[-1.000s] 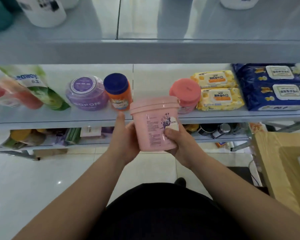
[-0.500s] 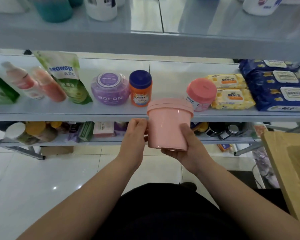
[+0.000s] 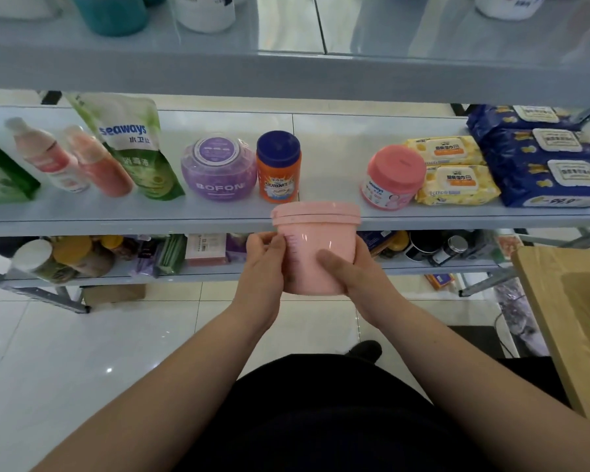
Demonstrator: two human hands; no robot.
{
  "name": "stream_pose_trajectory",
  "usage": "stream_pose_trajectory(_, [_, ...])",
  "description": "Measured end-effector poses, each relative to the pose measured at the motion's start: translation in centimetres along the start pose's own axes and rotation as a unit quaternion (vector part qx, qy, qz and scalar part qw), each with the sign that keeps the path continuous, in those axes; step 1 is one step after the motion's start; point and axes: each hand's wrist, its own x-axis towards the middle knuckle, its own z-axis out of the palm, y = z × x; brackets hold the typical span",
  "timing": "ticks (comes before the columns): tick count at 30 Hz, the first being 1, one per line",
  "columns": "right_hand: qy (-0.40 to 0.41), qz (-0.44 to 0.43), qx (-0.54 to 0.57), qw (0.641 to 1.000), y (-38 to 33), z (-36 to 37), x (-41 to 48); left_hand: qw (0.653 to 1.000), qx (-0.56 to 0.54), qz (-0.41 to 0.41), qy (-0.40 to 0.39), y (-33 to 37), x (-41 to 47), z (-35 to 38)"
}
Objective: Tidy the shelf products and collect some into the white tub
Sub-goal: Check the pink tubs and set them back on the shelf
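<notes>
1. Middle left of the frame, on the grey metal shelf (image 3: 321,144): one dark green pouch (image 3: 0,175), two pink plastic bottles (image 3: 45,155) leaning back, and one green-and-white Seaways pouch (image 3: 133,144).
2. Centre of that shelf: one round purple jar (image 3: 218,168) and, just beside it, one orange jar with a blue lid (image 3: 278,168).
3. Middle right: one pink-lidded jar (image 3: 392,178), two yellow wipe packs (image 3: 457,185) and three blue wipe packs (image 3: 556,178).
4. Right edge: one pale wooden table (image 3: 566,318).
5. Centre of the frame: one pink plastic tub with a lid (image 3: 317,240) is held off the shelf, in front of its front lip. Its lid covers part of that lip, below the gap between the orange jar and the pink-lidded jar.
6. The left hand (image 3: 263,277) presses curled fingertips against the tub's left wall. The right hand (image 3: 361,281) grips the right side with the thumb laid across the front; its other fingers are hidden behind.
7. The tub is upright, lid up, with its long axis vertical, and it narrows downward.
</notes>
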Motion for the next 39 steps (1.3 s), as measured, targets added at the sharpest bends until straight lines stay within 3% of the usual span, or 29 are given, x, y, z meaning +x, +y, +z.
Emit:
stream_pose_trajectory(2, [-0.003,0.033,0.048,0.998,-0.3,0.2,-0.1,0.998,0.057,0.034,-0.003,0.3,0.4,-0.6])
stream_pose_trajectory(4, [-0.019,0.121,0.127,0.984,-0.8,0.2,-0.4,0.999,0.027,0.016,-0.02,0.6,0.7,-1.0])
stream_pose_trajectory(8, [-0.053,0.264,0.285,0.92,-1.0,0.3,-1.0,0.986,-0.095,-0.132,-0.044,1.2,1.0,-0.7])
stream_pose_trajectory(12, [-0.047,0.281,0.277,0.917,-0.5,0.7,-0.9,0.925,-0.237,-0.267,-0.131,0.6,0.3,-0.8])
stream_pose_trajectory(15, [-0.062,0.289,0.229,0.927,-0.4,0.3,-0.7,0.9,-0.29,-0.288,-0.152,-0.1,0.1,-1.0])
stream_pose_trajectory(18, [-0.068,0.278,0.14,0.948,-1.0,-0.2,-0.1,0.917,-0.28,-0.249,-0.14,0.0,-0.1,-0.7])
stream_pose_trajectory(22, [-0.017,0.237,0.098,0.966,-1.4,0.2,0.7,0.972,-0.202,-0.099,-0.071,0.0,0.2,-0.1])
stream_pose_trajectory(25, [0.014,0.203,0.126,0.971,-0.9,0.4,1.4,0.998,-0.023,0.016,-0.052,0.5,0.1,0.2])
stream_pose_trajectory(29, [0.004,0.2,0.208,0.957,-1.5,-0.7,2.0,0.99,0.063,0.101,-0.075,0.6,-0.2,0.4])
stream_pose_trajectory(32, [-0.011,0.145,0.22,0.965,-1.8,-1.8,2.3,0.989,0.031,0.115,-0.091,0.9,-0.1,0.3])
stream_pose_trajectory(35, [0.001,0.065,0.216,0.974,-2.4,-1.8,2.1,0.982,-0.04,0.036,-0.18,0.7,0.2,0.3])
stream_pose_trajectory(39, [0.015,-0.004,0.196,0.98,-3.6,-2.1,1.6,0.943,-0.146,-0.055,-0.294,0.1,0.6,0.2])
